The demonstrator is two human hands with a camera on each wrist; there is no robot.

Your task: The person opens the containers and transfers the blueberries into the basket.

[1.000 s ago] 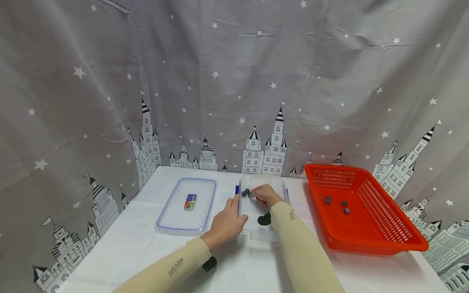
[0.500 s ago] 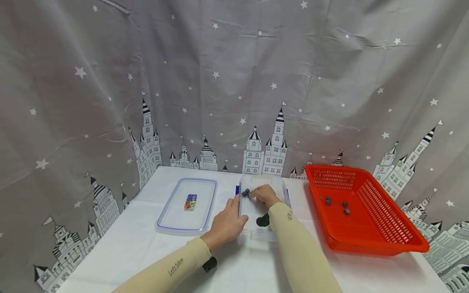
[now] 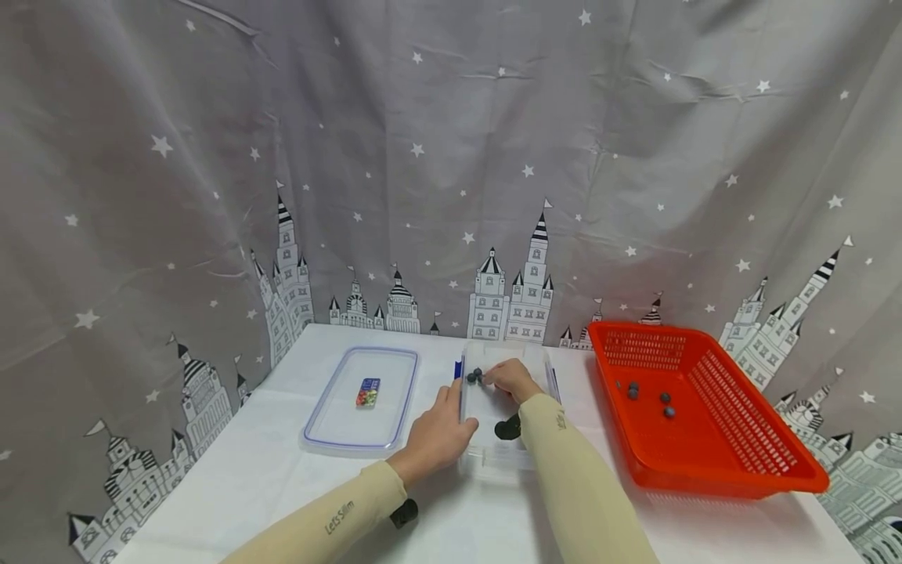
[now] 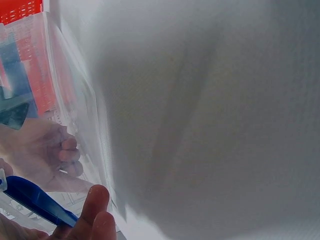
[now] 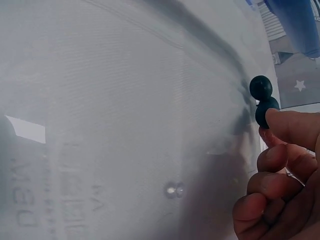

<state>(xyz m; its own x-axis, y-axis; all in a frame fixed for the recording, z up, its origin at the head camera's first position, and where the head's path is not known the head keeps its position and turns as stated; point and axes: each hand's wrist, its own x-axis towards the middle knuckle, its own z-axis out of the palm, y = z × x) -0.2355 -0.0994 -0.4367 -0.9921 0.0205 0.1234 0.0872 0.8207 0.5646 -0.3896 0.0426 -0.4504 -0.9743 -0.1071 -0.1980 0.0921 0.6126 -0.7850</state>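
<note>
A clear plastic food container [image 3: 486, 456] with blue side latches stands at the table's middle. My left hand [image 3: 438, 435] grips its left wall; in the left wrist view the fingers [image 4: 99, 202] lie against the outside beside a blue latch [image 4: 37, 200]. Inside the container, near its left wall, a few blueberries [image 3: 471, 377] sit close together. My right hand [image 3: 514, 379] reaches in over the floor. In the right wrist view its thumb and index finger pinch one blueberry [image 5: 266, 113], and another blueberry [image 5: 260, 87] touches that one. The other fingers are curled.
A clear lid [image 3: 352, 427] with a blue seal and a colourful label [image 3: 368, 392] lies left of the container. On the right stands a red basket [image 3: 712, 446] with several blueberries [image 3: 669, 412] on its floor. A grey printed curtain [image 3: 451, 157] hangs behind the table.
Both hands keep nearly the same places, the left on the container and the right at the blueberries. The whole view has shifted slightly downward in the frame.
</note>
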